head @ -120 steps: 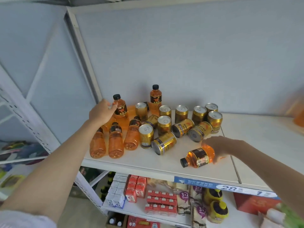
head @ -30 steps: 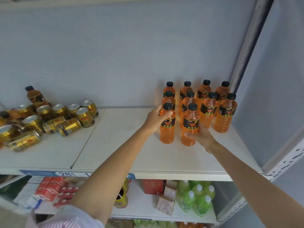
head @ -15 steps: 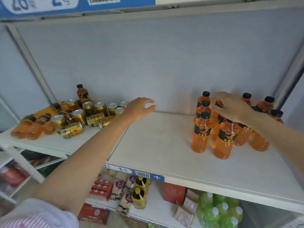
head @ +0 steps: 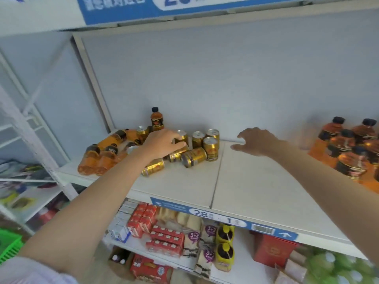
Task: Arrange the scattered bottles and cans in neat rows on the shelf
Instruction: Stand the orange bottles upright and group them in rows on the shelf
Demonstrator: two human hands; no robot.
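A scattered pile sits at the left of the white shelf (head: 256, 181). Several orange bottles (head: 98, 158) lie on their sides and one bottle (head: 156, 119) stands upright at the back. Gold cans are mixed in, some upright (head: 211, 148) and some toppled (head: 193, 156). My left hand (head: 164, 142) hovers over the cans, its curled fingers touching one, with no clear grip on it. My right hand (head: 258, 141) floats above the bare middle of the shelf with spread fingers and holds nothing. Upright orange bottles in rows (head: 348, 148) stand blurred at the far right.
A blue price strip (head: 205, 214) runs along the shelf's front edge. Below it are red cartons (head: 164, 238), yellow-capped bottles (head: 224, 242) and a red box (head: 272, 249). A green basket (head: 8, 247) sits low at the left. Another shelf's edge (head: 184, 9) hangs overhead.
The view has swung left from the rows of bottles. My left hand has reached onto the pile of cans. My right hand has left the bottles and now hovers over the shelf's middle.
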